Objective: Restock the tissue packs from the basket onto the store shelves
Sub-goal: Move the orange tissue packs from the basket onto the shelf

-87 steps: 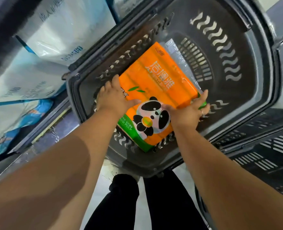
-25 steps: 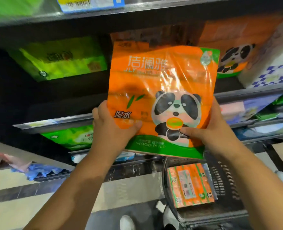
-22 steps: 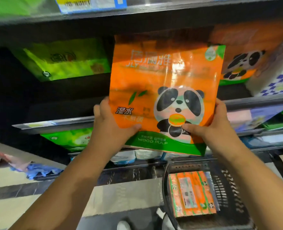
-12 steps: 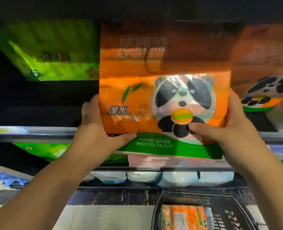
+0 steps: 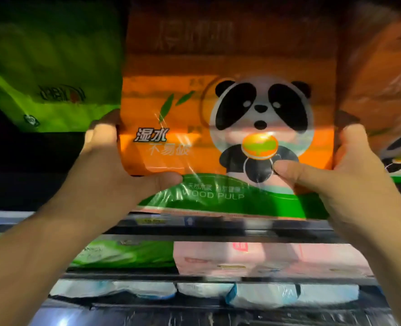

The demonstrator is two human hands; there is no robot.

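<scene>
Left hand (image 5: 114, 165): clamped on the left edge of the orange panda tissue pack (image 5: 227, 128), thumb across the front near the green band, fingers wrapped behind the edge.
Right hand (image 5: 340, 175): clamped on the right edge of the same pack, thumb pressed on the panda's body, fingers curled round the far side.
Pack position: upright, face toward the camera, held at the mouth of the shelf bay; its bottom edge sits just above the shelf rail (image 5: 218, 227). Cannot tell whether it rests on the shelf board yet.
Neighbours: green pack (image 5: 51, 74) just beside it on the left; second orange panda pack (image 5: 387, 114) just beside it on the right. The held pack fills the gap between them.
Lower shelves: green and pink packs (image 5: 253, 257) one level down, pale blue-white packs (image 5: 260, 295) below that.
Basket: not in view, so remaining stock cannot be counted.
Progress, judged: this pack is in its slot or nearly so, but both hands grip it, so the placement is not finished.
Left to do, judged: push it to depth, let go, then check the basket for more.
</scene>
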